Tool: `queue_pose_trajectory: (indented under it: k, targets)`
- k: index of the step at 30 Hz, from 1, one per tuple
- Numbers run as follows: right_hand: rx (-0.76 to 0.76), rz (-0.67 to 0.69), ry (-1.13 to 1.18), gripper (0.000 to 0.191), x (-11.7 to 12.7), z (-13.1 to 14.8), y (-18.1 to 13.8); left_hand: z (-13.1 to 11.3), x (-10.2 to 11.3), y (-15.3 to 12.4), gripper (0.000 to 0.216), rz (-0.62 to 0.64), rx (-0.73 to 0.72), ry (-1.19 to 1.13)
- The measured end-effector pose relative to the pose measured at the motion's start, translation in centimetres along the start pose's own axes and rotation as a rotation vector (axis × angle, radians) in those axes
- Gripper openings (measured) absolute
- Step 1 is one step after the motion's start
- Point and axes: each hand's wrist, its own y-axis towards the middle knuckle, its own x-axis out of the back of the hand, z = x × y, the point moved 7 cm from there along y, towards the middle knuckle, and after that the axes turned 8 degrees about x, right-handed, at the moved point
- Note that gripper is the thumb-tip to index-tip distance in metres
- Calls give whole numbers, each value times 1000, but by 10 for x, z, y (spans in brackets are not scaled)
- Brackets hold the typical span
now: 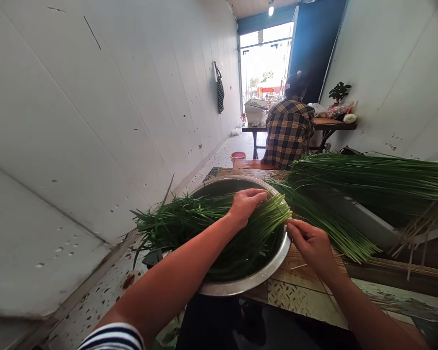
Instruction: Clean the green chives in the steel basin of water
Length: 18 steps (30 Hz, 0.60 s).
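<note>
A wide steel basin (219, 288) holds long green garlic chives (273, 211); their leafy ends spill over its left rim and their pale cut ends point right. Over the basin, my left hand (245, 206) has its thumb and fingers closed on the chives near the cut ends. My right hand (310, 243) is by the basin's right rim, thumb and forefinger pinched together right beside the stem ends. Whatever lies in that pinch is too small to make out. Behind my right hand lies another bunch of chives (336, 228), its stem ends toward me.
A big heap of chives (379, 175) lies across a white container (368, 214) on the right, with thin wooden sticks (419, 228) beside it. Ahead, a person in a plaid shirt (288, 129) sits at a dark table (336, 127). A white wall (95, 121) runs along the left.
</note>
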Motion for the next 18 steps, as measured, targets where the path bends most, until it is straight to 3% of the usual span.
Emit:
queue_pose_trajectory:
  k: [18]
  targets:
    - [30,-51,-30,29,3,-1,1,1,0,1,25,4,0,-2]
